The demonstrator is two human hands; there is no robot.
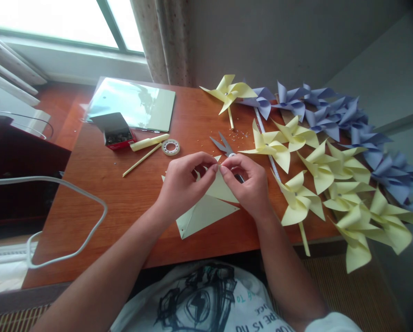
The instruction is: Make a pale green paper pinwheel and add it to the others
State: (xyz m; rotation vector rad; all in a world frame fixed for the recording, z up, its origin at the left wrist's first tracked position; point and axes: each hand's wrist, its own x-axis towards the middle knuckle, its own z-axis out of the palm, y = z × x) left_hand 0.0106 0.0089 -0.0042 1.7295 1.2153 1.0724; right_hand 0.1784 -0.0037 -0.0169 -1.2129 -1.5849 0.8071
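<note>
Paper sheet [206,210] on table [123,198], scissors [223,145] behind it, pinwheels [331,184] right, tape roll [171,147] and perhaps a pin box [115,131] behind-left

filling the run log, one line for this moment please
left hand: pinching yellow paper | right hand: pinching same paper | scissors: behind hands | pinwheels: right

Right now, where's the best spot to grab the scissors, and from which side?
Take the scissors by the blades, coming from the far, window side. The blades lie flat and bare, pointing up-left toward the tape roll. The handles sit hidden under the right hand and the yellow paper, so probably only the blade end can be reached.
</note>
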